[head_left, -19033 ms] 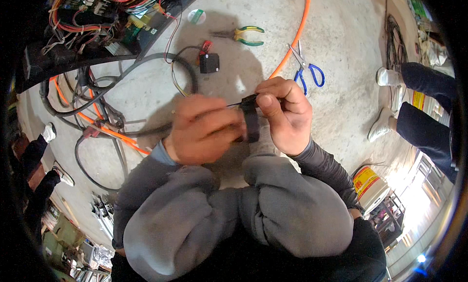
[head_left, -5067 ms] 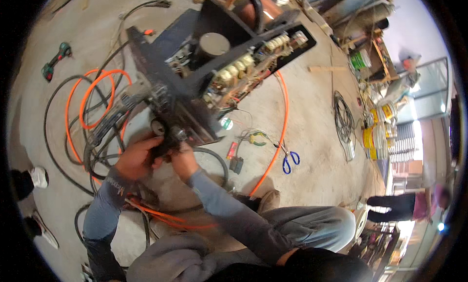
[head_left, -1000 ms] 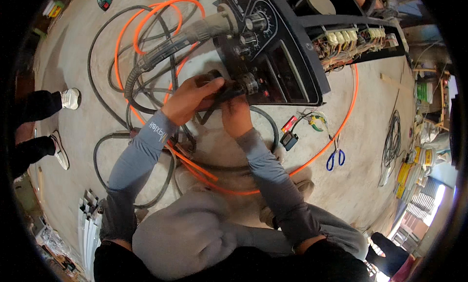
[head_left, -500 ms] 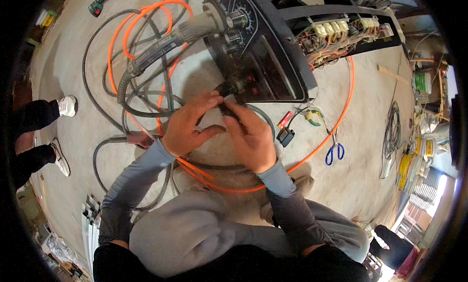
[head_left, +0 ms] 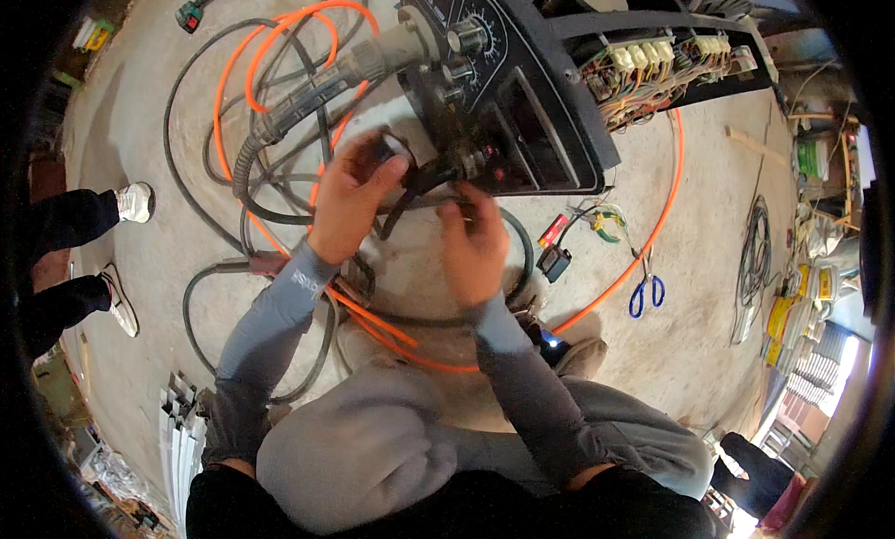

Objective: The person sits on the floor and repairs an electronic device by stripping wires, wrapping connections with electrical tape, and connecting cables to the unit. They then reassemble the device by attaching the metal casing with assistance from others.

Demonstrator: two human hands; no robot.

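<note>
My left hand (head_left: 352, 203) is closed around a roll of black tape (head_left: 396, 150) with a pale core, its fingers slightly blurred. Beside it, a thick black cable (head_left: 399, 211) bends down from the plug (head_left: 459, 166) low on the front panel of a black welding machine (head_left: 550, 101). My right hand (head_left: 475, 245) is just below that plug with fingers curled together. What its fingertips pinch, if anything, is hidden. Above my left hand, a grey hose connector (head_left: 373, 59) joins the same panel near its dials (head_left: 466, 37).
Orange hose (head_left: 216, 119) and black cables loop over the concrete floor. Right of the machine lie green-handled pliers (head_left: 608, 224), a small black box (head_left: 554, 263) and blue-handled scissors (head_left: 646, 297). The machine's casing is off, baring wiring (head_left: 643, 82). Another person's feet (head_left: 126, 203) are at left.
My hands have drawn apart from the plug. The left moved up and left, bringing the tape roll into sight; the right is lower. The view shifted slightly.
</note>
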